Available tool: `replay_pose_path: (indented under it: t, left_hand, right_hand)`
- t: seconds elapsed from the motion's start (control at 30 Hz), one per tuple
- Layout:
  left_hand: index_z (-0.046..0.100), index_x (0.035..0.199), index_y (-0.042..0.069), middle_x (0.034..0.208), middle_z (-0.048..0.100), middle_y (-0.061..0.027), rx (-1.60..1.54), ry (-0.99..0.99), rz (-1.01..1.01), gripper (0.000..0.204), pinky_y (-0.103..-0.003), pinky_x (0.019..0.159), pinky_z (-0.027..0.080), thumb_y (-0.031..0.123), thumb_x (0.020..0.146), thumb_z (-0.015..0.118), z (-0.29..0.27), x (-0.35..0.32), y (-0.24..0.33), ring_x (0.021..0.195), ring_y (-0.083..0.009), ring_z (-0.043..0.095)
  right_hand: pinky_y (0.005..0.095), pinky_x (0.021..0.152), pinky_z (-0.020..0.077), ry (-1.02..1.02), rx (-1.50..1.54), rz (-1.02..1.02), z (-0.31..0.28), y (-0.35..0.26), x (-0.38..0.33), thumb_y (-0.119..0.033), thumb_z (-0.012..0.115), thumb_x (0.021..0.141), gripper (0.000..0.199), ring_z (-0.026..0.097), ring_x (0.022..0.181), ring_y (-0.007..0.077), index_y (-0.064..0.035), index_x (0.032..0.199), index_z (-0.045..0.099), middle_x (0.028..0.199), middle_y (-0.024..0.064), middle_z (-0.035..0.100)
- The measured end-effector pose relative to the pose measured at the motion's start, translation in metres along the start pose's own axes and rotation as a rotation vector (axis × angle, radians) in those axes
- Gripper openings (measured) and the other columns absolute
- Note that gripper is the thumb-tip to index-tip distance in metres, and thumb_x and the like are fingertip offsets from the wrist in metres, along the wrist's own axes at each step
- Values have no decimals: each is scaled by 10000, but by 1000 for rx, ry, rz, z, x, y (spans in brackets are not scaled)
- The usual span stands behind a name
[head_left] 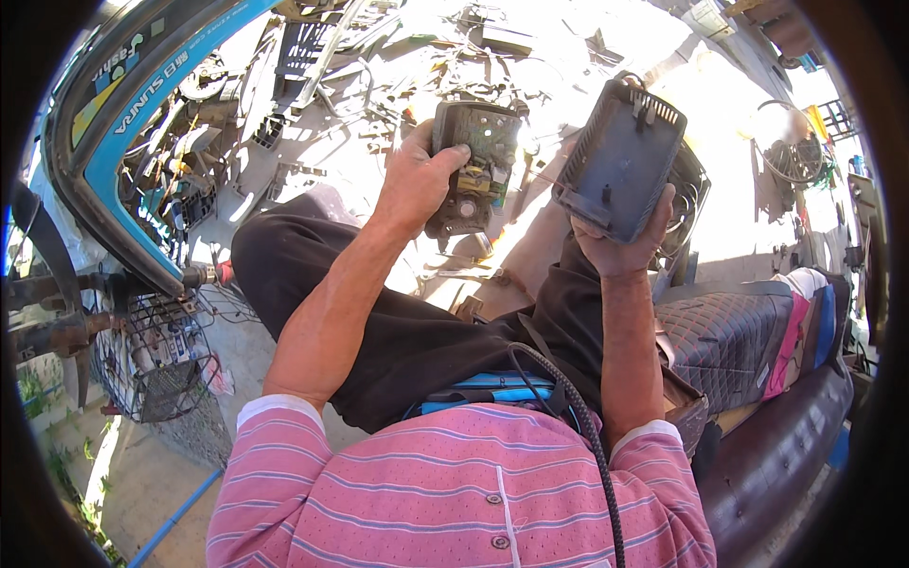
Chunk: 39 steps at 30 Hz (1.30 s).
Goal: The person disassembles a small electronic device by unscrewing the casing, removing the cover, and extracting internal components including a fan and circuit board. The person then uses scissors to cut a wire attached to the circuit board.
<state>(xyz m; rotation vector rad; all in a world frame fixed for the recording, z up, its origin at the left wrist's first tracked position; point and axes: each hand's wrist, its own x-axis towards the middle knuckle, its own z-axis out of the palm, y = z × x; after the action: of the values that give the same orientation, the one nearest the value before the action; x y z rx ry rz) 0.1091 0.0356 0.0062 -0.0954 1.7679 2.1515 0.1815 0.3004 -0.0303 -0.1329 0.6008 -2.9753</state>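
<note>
Head: left hand (418, 182) grips unit (481, 170), right hand (620, 251) grips cover (625, 163); step apparently holding both apart; next needs steady grips.

- On the shallow shell (622, 161): looks like matt dark plastic, ribbed along the edges.
- On the open housing (481, 133): looks dull, dusty and rough inside.
- On the basket (156, 350): looks like thin metal wire.
- On the trousers (412, 369): shows matt black cloth.
- On the padded seat (776, 445): shines, leather-like and dimpled.
</note>
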Motion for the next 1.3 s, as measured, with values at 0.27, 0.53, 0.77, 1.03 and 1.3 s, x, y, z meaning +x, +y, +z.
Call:
replay_pose_path:
  t: [0.27, 0.53, 0.77, 1.03, 1.3]
  left_hand:
    - [586, 1232, -39, 1013, 693, -104, -165, -167, -176, 291, -321, 811, 570, 121, 991, 548, 1, 6, -13, 865, -159, 683]
    - [544, 1278, -28, 1100, 673, -118, -238, -141, -298, 316, -328, 850, 569, 138, 1011, 520, 9, 3, -9, 939, -182, 681]
    - [536, 1292, -17, 1117, 662, -113, -34, -244, -222, 338, -307, 832, 555, 153, 1001, 552, 8, 5, -24, 962, -160, 660]
    - [525, 1380, 34, 1126, 664, -110, -99, -216, -100, 367, -277, 794, 532, 148, 1032, 516, 10, 7, -34, 925, -133, 641]
    - [496, 1404, 12, 1039, 663, -114, 272, -40, -76, 418, -312, 668, 495, 159, 1015, 524, -2, 14, -35, 781, -136, 581]
  right_hand:
    - [284, 584, 487, -70, 68, 22, 32, 2, 13, -697, 524, 928, 783, 632, 1012, 222, -187, 1512, 417, 1438, 139, 515]
    - [260, 568, 472, -39, 64, -24, 58, 1, 15, -685, 526, 926, 753, 635, 979, 184, -193, 1491, 452, 1434, 115, 524]
    - [235, 542, 418, -12, 6, 58, 100, 5, 29, -664, 521, 949, 661, 614, 820, 138, -144, 1354, 569, 1244, 86, 626]
    - [232, 518, 358, 0, 78, 108, 124, 9, 52, -595, 511, 994, 521, 455, 599, 92, -119, 1092, 698, 920, 18, 668]
    - [240, 514, 435, -41, -2, 90, 108, 1, 40, -695, 499, 932, 805, 628, 1048, 333, -111, 1484, 439, 1439, 244, 448]
